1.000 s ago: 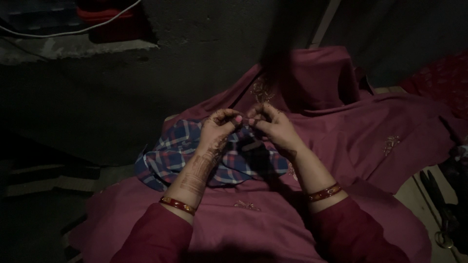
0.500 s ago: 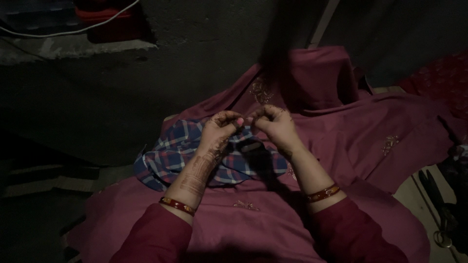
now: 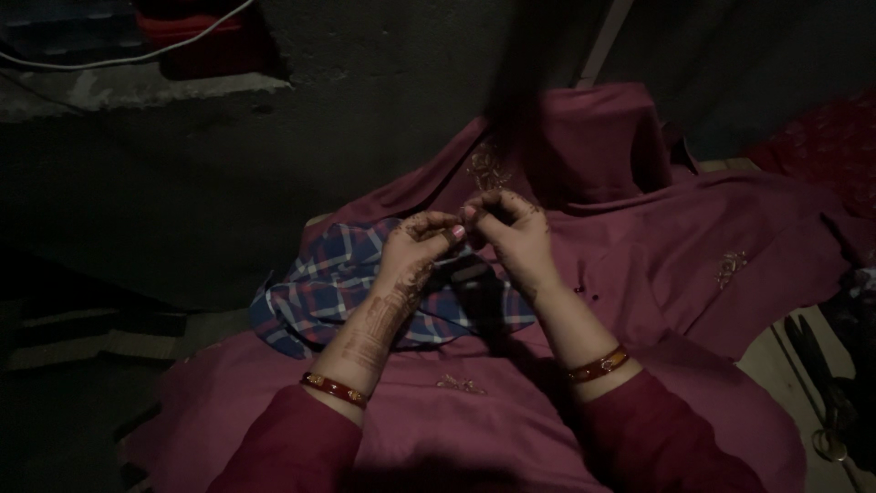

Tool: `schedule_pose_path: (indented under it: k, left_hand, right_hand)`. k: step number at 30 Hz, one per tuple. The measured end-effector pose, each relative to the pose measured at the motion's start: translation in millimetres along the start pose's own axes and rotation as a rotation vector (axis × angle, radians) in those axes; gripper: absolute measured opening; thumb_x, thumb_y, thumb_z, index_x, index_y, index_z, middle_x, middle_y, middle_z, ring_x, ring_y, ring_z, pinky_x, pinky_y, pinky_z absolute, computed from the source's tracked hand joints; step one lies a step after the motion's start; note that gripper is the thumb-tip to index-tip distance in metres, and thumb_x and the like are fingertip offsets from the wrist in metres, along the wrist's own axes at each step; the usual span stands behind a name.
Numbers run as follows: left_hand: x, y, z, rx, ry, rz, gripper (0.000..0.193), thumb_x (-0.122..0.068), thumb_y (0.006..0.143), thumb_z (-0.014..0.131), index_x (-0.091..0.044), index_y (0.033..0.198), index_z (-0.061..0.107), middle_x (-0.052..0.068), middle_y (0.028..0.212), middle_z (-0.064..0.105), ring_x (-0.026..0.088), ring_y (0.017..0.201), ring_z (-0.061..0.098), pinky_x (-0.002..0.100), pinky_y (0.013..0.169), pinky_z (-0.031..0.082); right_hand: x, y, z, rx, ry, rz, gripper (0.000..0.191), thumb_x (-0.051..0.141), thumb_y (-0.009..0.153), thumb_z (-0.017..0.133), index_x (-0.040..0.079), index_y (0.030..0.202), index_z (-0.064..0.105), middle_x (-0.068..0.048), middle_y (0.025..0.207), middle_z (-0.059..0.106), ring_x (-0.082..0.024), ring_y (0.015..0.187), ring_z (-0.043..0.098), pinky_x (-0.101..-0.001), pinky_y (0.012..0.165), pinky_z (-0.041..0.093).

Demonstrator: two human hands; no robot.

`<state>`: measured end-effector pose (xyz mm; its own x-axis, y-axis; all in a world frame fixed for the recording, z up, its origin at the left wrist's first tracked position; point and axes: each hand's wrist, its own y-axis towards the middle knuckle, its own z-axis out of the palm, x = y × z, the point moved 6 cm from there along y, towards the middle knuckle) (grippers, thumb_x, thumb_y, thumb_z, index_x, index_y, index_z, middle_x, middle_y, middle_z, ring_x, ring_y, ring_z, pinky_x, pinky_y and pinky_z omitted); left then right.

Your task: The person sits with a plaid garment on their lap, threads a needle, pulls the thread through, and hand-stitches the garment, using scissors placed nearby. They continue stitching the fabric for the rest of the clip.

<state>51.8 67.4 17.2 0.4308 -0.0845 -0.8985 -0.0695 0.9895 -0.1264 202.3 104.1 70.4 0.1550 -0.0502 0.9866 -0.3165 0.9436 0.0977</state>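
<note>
Left hand (image 3: 415, 246): fingertips pinched narrow, almost touching those of the other hand; whatever sits between them is too small and dark to make out.
Right hand (image 3: 511, 233): fingers curled in tight, pinching at the same spot just beside the left fingertips; I cannot tell what it grips.
Risk: in this dim light the tiny pinched item could slip out and vanish into the folds below the fingers; a loose pinch or a tug from either hand would cause it.
Second risk: the checked cloth (image 3: 351, 288) lies loose under the wrists, so a dragging forearm could shift it.
Maroon fabric (image 3: 639, 265): spread beneath and beyond the fingers, soft, creased, with small gold embroidered motifs.
Scissors (image 3: 817, 365): well apart, right of the right hand.
</note>
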Motion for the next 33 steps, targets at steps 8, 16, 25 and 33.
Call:
schedule_pose_path:
  k: [8,16,25,33]
  left_hand:
    - [0.7,-0.9,-1.2,-0.045,0.062,-0.046,0.02,-0.008,0.088,0.077,-0.004,0.107,0.072,0.004,0.101,0.074,0.012,0.094,0.07,0.028,0.086,0.057]
    - [4.4,0.3,-4.3,-0.042,0.035,-0.047,0.02,-0.006,0.089,0.075,-0.004,0.108,0.072,0.005,0.104,0.073,0.014,0.096,0.07,0.029,0.089,0.058]
    - [11.5,5.2,-7.7,-0.02,-0.019,0.013,0.019,-0.001,0.089,0.073,-0.002,0.108,0.071,0.006,0.104,0.073,0.014,0.097,0.07,0.029,0.089,0.058]
    - [12.5,5.5,-8.1,-0.025,0.001,0.033,0.017,0.0,0.09,0.074,-0.001,0.106,0.072,0.006,0.103,0.073,0.014,0.096,0.07,0.028,0.088,0.058]
  right_hand:
    - [6.2,-3.2,1.8,-0.043,-0.183,-0.078,0.007,0.007,0.095,0.069,0.003,0.099,0.073,-0.001,0.092,0.071,-0.009,0.082,0.068,-0.025,0.072,0.057]
    - [10.4,-6.0,6.9,-0.057,-0.229,-0.141,0.006,0.006,0.094,0.068,0.001,0.098,0.071,-0.001,0.096,0.068,-0.009,0.086,0.07,-0.025,0.073,0.059]
    - [15.6,-8.0,9.0,-0.1,-0.292,-0.145,0.008,0.007,0.092,0.07,0.0,0.096,0.072,0.0,0.096,0.067,-0.01,0.085,0.07,-0.0258,0.072,0.06]
    - [17.1,-8.8,9.8,-0.102,-0.284,-0.167,0.008,0.007,0.092,0.072,0.0,0.095,0.072,-0.001,0.093,0.067,-0.009,0.083,0.068,-0.0249,0.071,0.057]
